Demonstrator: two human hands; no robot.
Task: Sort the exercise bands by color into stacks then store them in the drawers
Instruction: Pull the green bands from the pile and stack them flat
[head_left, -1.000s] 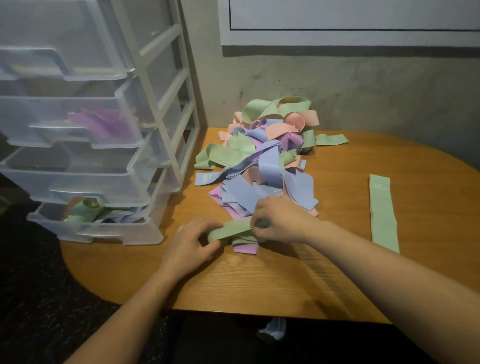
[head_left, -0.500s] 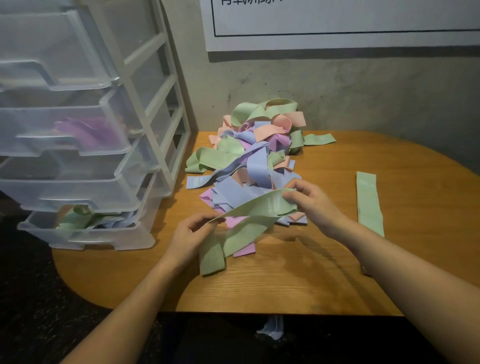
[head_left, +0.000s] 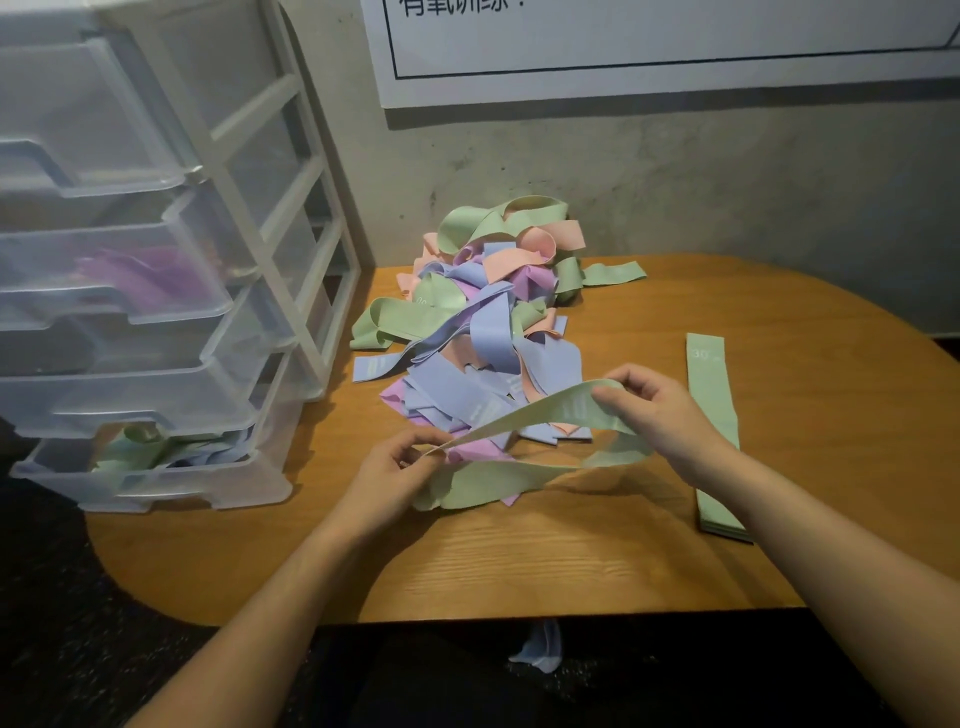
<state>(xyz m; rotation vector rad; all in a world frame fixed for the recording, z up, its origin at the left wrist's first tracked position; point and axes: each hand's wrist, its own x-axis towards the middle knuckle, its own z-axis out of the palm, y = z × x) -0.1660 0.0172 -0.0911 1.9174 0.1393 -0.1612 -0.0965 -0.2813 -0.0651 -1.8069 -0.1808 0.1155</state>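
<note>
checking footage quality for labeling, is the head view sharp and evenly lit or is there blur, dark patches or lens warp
Head view: dim and uneven, floor nearly black beside the table; soft overall, so print on the held green band is unreadable; the hands cast faint shadows; wide-angle warp bows the drawer unit and the wall poster.

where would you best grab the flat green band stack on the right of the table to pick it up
Take the green stack at its far short end, coming from above. It lies flat and lengthwise on the table, and that far end is clear, while the right hand and forearm cover its middle and near part.
</note>
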